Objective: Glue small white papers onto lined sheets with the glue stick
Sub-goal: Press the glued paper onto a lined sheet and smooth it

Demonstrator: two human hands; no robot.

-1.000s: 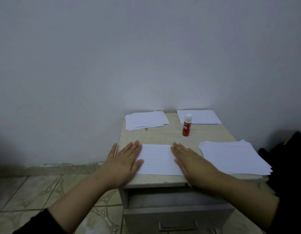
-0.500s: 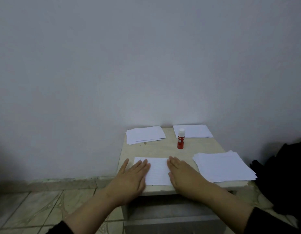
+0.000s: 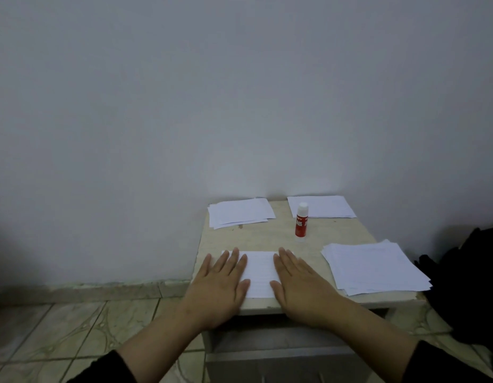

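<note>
A lined sheet [image 3: 260, 273] lies flat at the front of a small beige table [image 3: 278, 239]. My left hand [image 3: 219, 286] rests palm down on its left part, fingers spread. My right hand [image 3: 302, 283] lies palm down on its right part. Neither hand holds anything. A red glue stick [image 3: 301, 223] with a white cap stands upright behind the sheet. A stack of white papers [image 3: 240, 212] sits at the back left, another [image 3: 321, 206] at the back right. A larger stack of lined sheets [image 3: 373, 268] lies at the right.
The table stands against a plain white wall [image 3: 240, 92]. Below the tabletop is a drawer front [image 3: 278, 357]. A tiled floor [image 3: 60, 335] spreads to the left. A black bag or cloth [image 3: 472, 283] sits at the table's right side.
The view tilted up and back, so the table looks smaller and lower in the frame. Both hands have drawn slightly closer together on the lined sheet, still flat.
</note>
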